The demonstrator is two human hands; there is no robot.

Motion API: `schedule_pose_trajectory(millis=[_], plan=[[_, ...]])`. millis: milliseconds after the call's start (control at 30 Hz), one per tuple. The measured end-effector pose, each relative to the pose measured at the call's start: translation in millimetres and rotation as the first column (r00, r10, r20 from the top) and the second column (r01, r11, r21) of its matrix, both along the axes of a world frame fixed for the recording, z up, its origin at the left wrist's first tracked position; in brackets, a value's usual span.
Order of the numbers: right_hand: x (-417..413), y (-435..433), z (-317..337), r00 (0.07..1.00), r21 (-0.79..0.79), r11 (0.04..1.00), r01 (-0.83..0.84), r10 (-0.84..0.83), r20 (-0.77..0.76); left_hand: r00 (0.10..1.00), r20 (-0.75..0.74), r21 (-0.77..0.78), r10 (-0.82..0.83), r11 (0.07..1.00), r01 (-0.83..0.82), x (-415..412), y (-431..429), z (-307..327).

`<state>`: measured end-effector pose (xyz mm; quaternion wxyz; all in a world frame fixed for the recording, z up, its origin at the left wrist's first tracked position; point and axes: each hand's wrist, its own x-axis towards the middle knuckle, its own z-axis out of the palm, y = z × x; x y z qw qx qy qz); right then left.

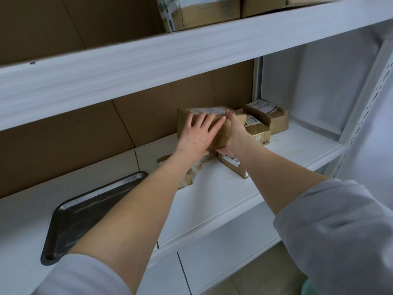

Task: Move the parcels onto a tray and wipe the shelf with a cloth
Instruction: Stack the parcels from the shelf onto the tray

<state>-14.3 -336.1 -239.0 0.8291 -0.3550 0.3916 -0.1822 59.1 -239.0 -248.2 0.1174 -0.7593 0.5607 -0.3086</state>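
So on the far left of the white shelf there's a dark metal tray lying flat with nothing on it, and the person's left forearm reaches across over its right corner. Bit further along there's a crumpled brownish cloth, looks pretty grubby, sitting on the shelf right under the left wrist. Left hand is laid flat on the front face of the big parcel, fingers straight and spread, more pressing than gripping. Right hand has that same parcel by its right end, fingers curled over the top edge and thumb tucked underneath. The parcel is back near the cardboard backing, well away from the tray. Just below the right hand is a flat box with a barcode label; can't tell whether the big one rests on it. Behind the right wrist sits a middle parcel, and a back parcel is tucked in the corner. A few dirty smudges show on the shelf's right side.
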Motion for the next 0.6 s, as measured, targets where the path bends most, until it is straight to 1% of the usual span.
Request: schedule_pose_trajectory(millis=[67, 100, 133, 167, 233, 267, 333, 400, 433, 467, 600], plan=[[-1.6, 2.0, 2.9, 0.994, 0.007, 0.995, 0.101, -0.1, -0.052, 0.99, -0.142, -0.093, -0.017, 0.996, 0.004, 1.3, 2.1, 4.1], [-1.8, 2.9, 2.2, 0.987, -0.006, 0.989, 0.145, -0.145, -0.073, 0.974, -0.226, -0.176, -0.021, 0.984, -0.02, 3.0, 3.7, 6.8], [-0.4, 1.7, -3.3, 0.982, 0.0, 0.984, 0.178, -0.178, -0.063, 0.948, -0.319, -0.264, -0.013, 0.961, -0.076, 5.0, 5.9, 9.8], [0.3, 1.7, -5.7, 0.98, -0.011, 0.981, 0.193, -0.193, -0.053, 0.904, -0.427, -0.34, 0.004, 0.926, -0.165, 8.7, 8.7, 12.2], [2.8, 1.6, -9.4, 0.983, -0.052, 0.981, 0.185, -0.186, -0.004, 0.759, -0.651, -0.427, 0.023, 0.815, -0.391, 17.6, 15.2, 17.1], [3.5, 2.0, -10.7, 0.987, -0.076, 0.984, 0.161, -0.161, 0.005, 0.678, -0.735, -0.432, 0.025, 0.754, -0.495, 21.7, 19.4, 19.5], [4.2, 5.1, -11.1, 0.991, -0.121, 0.984, 0.131, -0.128, 0.029, 0.498, -0.867, -0.375, 0.0, 0.658, -0.653, 31.6, 28.9, 23.7], [5.1, 10.8, -10.8, 0.997, -0.162, 0.985, 0.067, -0.059, 0.049, 0.295, -0.954, -0.262, -0.048, 0.612, -0.747, 42.1, 39.5, 25.0], [4.7, 14.3, -9.7, 0.998, -0.183, 0.982, 0.036, -0.027, 0.048, 0.221, -0.973, -0.21, -0.058, 0.611, -0.763, 45.5, 44.1, 24.2], [5.5, 18.9, -9.2, 0.999, -0.205, 0.979, 0.004, 0.006, 0.048, 0.182, -0.982, -0.174, -0.051, 0.615, -0.769, 47.7, 50.2, 23.5], [19.7, 40.3, -8.9, 0.996, -0.227, 0.972, -0.055, 0.068, 0.053, 0.156, -0.987, -0.151, -0.045, 0.607, -0.781, 53.4, 76.6, 20.5]])
